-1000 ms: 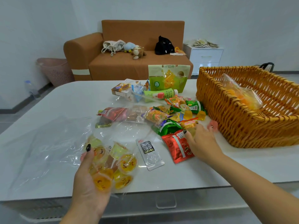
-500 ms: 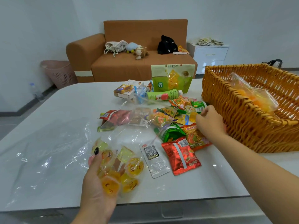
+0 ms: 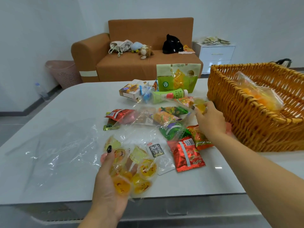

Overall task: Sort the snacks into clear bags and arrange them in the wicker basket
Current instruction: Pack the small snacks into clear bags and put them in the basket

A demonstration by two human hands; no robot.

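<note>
Left hand [image 3: 108,183] cradles a clear bag [image 3: 131,170] of round yellow jelly cups, fingers partly hidden beneath. Right hand [image 3: 209,120] pinches a glossy jelly cup [image 3: 199,105] mid-frame, beside the woven wicker basket [image 3: 246,122], cut off at right edge.

Home living room: brown fabric sofa [image 3: 148,51] carrying plush toys [image 3: 143,50] and a black bag [image 3: 172,44], white drawer cabinet [image 3: 217,56], pink laundry basket [image 3: 64,74], white table [image 3: 65,112].

Hands [image 3: 209,119] grip jelly cups [image 3: 199,105] (yellow).
</note>
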